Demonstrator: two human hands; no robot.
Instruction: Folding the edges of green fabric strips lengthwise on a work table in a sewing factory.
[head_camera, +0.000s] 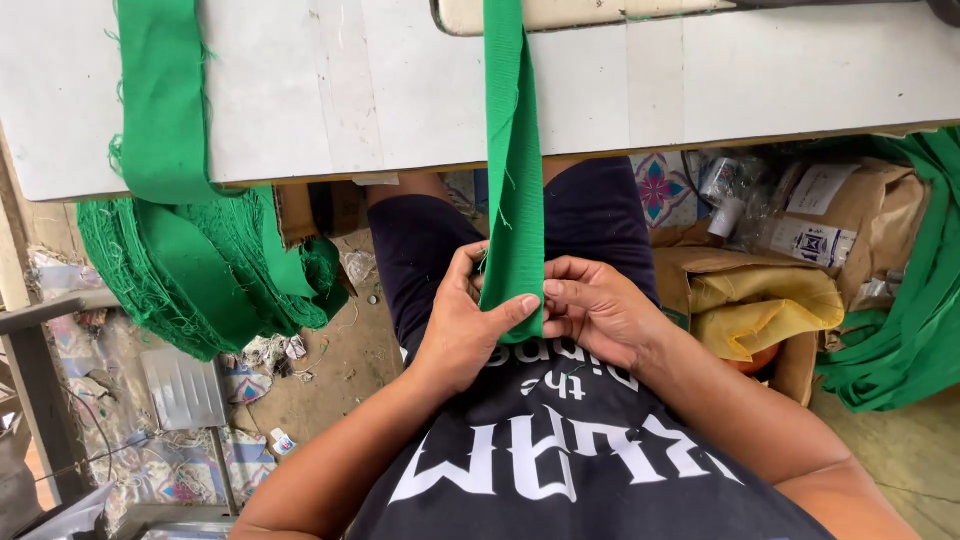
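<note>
A long green fabric strip (512, 170) hangs down from the white table (330, 90) over its front edge into my lap. My left hand (465, 325) pinches the strip's lower end between thumb and fingers. My right hand (595, 310) grips the same end from the right side, fingers curled against the cloth. Both hands meet just above my dark shirt with white lettering. A second, wider green strip (160, 100) lies over the table's left part and drops off the edge.
A heap of green strips (210, 270) piles on the floor at left. At right stand a cardboard box with yellow cloth (770, 300), brown paper bags (850, 215) and more green fabric (910, 320). A metal pedal plate (185, 390) lies on the floor.
</note>
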